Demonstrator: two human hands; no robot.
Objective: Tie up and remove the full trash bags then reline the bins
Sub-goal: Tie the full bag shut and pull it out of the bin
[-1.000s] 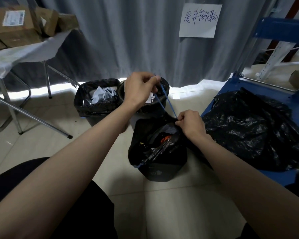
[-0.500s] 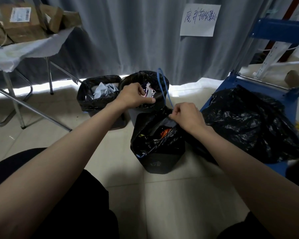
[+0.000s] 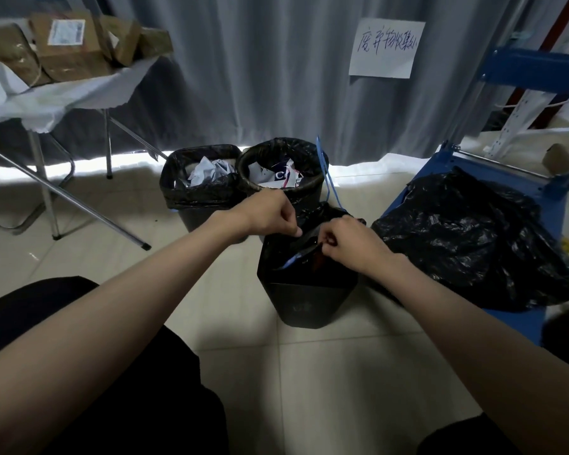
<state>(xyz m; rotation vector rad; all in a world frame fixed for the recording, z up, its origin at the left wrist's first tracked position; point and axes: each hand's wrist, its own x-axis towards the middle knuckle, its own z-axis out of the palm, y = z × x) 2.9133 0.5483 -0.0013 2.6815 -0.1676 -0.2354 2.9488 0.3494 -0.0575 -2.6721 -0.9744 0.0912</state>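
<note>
At your far left stands a folding table (image 3: 40, 103) draped in white sheeting, with taped cardboard boxes (image 3: 69, 47) piled on top; its metal legs (image 3: 89, 208) splay across the tiled floor toward the bins. Next comes the square bin (image 3: 197, 195), black-lined and holding crumpled white paper, and touching its right side the round bin (image 3: 280, 172), also lined, with printed scraps inside. Your left hand (image 3: 266, 213) reaches in front of the round bin, covering part of its wall; thumb and forefinger are pinched together on the black liner (image 3: 304, 236) at the rim of the nearest bin (image 3: 304, 290), which sits on the floor directly before you. A blue drawstring (image 3: 326, 172) loops up from that liner's far edge and stands across the round bin's right side; a second blue stretch shows at the liner mouth between your hands. Your right hand (image 3: 352, 246) is closed on the liner's gathered edge at the bin's right rim, fingers curled tight around the plastic. Just right of this bin lies a heap of loose black bags (image 3: 473, 247) on a blue cart deck (image 3: 513, 323), close against your right forearm. Behind everything hangs a grey curtain (image 3: 243, 70) with a handwritten paper sign (image 3: 386, 49) pinned to it. Blue shelving (image 3: 536, 72) rises at the far right.
</note>
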